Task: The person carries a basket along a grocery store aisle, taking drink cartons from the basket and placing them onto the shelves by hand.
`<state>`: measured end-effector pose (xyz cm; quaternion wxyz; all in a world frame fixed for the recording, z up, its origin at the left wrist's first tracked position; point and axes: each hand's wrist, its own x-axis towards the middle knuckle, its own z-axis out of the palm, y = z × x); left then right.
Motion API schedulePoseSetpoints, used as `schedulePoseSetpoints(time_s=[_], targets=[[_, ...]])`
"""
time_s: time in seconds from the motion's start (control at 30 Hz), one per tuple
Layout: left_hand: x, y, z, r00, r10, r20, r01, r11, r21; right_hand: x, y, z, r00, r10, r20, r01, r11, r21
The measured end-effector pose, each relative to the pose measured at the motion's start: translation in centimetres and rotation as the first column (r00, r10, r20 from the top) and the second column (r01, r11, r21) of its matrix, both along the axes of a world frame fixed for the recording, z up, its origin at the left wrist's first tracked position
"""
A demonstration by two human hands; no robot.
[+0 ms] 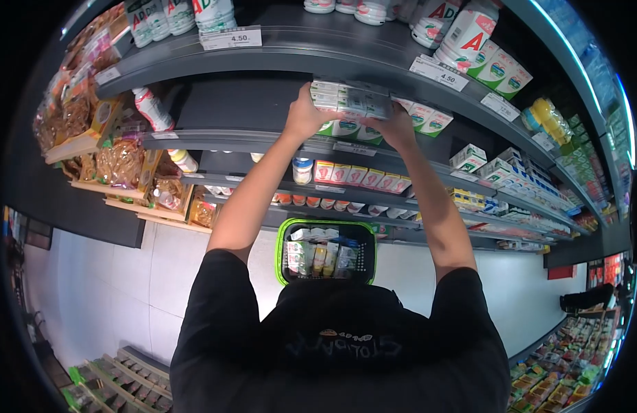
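A block of several small white-and-green cartons [351, 100] is between my two hands at the second shelf. My left hand [306, 115] presses on its left end, thumb on the near side. At its right end my right hand [394, 128] grips the same block. Just below and behind the block, more green-and-white cartons [347, 129] stand on the shelf. Similar cartons [432, 121] stand directly right of my right hand.
A green-rimmed black basket [280, 256] holding cartons and bottles sits on the floor below. The top shelf [298, 49] carries white bottles. Bagged goods [122, 162] hang over at the left. A tipped bottle [152, 110] leans on the shelf left. Packed shelves curve away right.
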<state>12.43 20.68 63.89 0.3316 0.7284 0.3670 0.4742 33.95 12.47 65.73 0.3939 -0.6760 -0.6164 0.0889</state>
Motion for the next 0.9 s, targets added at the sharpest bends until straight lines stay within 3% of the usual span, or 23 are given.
schedulePoseSetpoints(time_s=[0.03, 0.07, 0.1, 0.13, 0.17, 0.2, 0.27, 0.3, 0.33, 0.4, 0.43, 0.47, 0.5, 0.53, 0.57, 0.6, 0.63, 0.67, 0.7, 0.73, 0.8, 0.9], targets=[[0.0, -0.8, -0.2, 0.991, 0.079, -0.105, -0.084, 0.996, -0.043, -0.4, -0.2, -0.2, 0.989, -0.113, 0.092, 0.113, 0.994, 0.006], [-0.2, -1.9, -0.6, 0.990, 0.092, -0.105, -0.096, 0.995, -0.034, -0.7, -0.5, -0.4, 0.958, -0.225, 0.181, 0.224, 0.974, 0.024], [-0.3, -2.8, -1.5, 0.971, 0.208, -0.118, -0.188, 0.969, 0.159, -1.1, -1.0, -0.7, 0.960, -0.215, 0.180, 0.212, 0.977, 0.034], [-0.5, -4.1, -2.0, 0.940, 0.321, -0.112, -0.267, 0.900, 0.344, -1.6, -1.9, -1.3, 0.920, -0.306, 0.245, 0.259, 0.944, 0.206], [-1.2, -5.5, -2.8, 0.942, 0.327, -0.079, -0.260, 0.856, 0.446, -2.0, -3.3, -2.1, 0.870, -0.402, 0.287, 0.287, 0.884, 0.368], [-2.1, -7.7, -3.0, 0.936, 0.343, -0.072, -0.273, 0.842, 0.464, -2.2, -5.0, -2.9, 0.876, -0.392, 0.280, 0.281, 0.888, 0.363], [-4.1, -11.8, -5.8, 0.924, 0.381, -0.038, -0.325, 0.832, 0.450, -2.4, -9.3, -5.0, 0.911, -0.276, 0.305, 0.068, 0.833, 0.548], [-5.2, -14.1, -8.3, 0.914, 0.403, -0.043, -0.347, 0.834, 0.430, -2.4, -11.9, -7.2, 0.932, -0.218, 0.289, 0.056, 0.876, 0.478], [-6.5, -16.2, -11.4, 0.918, 0.380, -0.110, -0.337, 0.897, 0.287, -2.1, -14.4, -10.4, 0.950, -0.161, 0.268, 0.041, 0.915, 0.402], [-8.6, -20.7, -19.5, 0.933, 0.335, -0.131, -0.350, 0.930, -0.112, -0.7, -20.4, -17.8, 0.996, 0.035, -0.085, -0.046, 0.990, -0.133], [-9.8, -23.5, -21.7, 0.920, 0.267, -0.288, -0.366, 0.847, -0.386, 1.5, -23.4, -25.0, 0.955, 0.058, -0.291, -0.174, 0.904, -0.391], [-12.8, -26.0, -29.1, 0.904, 0.167, -0.394, -0.275, 0.933, -0.234, 3.1, -27.3, -30.4, 0.874, 0.011, -0.487, -0.334, 0.741, -0.583], [-15.3, -28.9, -32.7, 0.782, -0.090, -0.617, -0.286, 0.828, -0.482, 3.2, -31.4, -31.4, 0.859, -0.184, -0.477, -0.312, 0.550, -0.775], [-17.9, -30.2, -36.6, 0.654, -0.594, -0.468, -0.246, 0.418, -0.875, 3.4, -35.5, -32.0, 0.839, -0.355, -0.411, -0.302, 0.324, -0.897], [-20.1, -33.5, -39.6, 0.646, -0.643, -0.411, -0.400, 0.173, -0.900, 4.2, -41.0, -36.5, 0.815, -0.396, -0.424, -0.252, 0.417, -0.873], [-22.5, -37.1, -40.3, 0.716, -0.580, -0.389, -0.459, 0.030, -0.888, 6.5, -46.8, -42.6, 0.960, -0.016, -0.279, -0.244, 0.440, -0.865], [-24.9, -40.2, -41.1, 0.722, -0.547, -0.424, -0.523, -0.029, -0.852, 7.8, -53.3, -49.3, 0.988, 0.148, -0.040, -0.100, 0.421, -0.901], [-26.4, -42.8, -41.7, 0.722, -0.517, -0.460, -0.579, -0.088, -0.810, 7.6, -59.3, -53.2, 0.779, -0.618, -0.100, -0.043, 0.106, -0.993], [-26.8, -45.2, -41.8, 0.703, -0.500, -0.506, -0.627, -0.100, -0.772, 8.1, -64.9, -48.7, 0.851, -0.286, -0.440, -0.231, 0.548, -0.804], [-27.1, -46.9, -41.6, 0.680, -0.484, -0.552, -0.673, -0.112, -0.731, 7.9, -67.0, -45.6, 0.837, -0.302, -0.457, -0.261, 0.513, -0.817], [-26.9, -49.1, -42.9, 0.761, -0.475, -0.442, -0.601, -0.259, -0.756, 7.0, -68.0, -42.9, 0.826, -0.439, -0.354, -0.210, 0.343, -0.915], [-24.8, -50.4, -45.3, 0.845, -0.385, -0.370, -0.464, -0.186, -0.866, 6.3, -65.6, -42.1, 0.818, -0.500, -0.285, -0.158, 0.281, -0.947]])
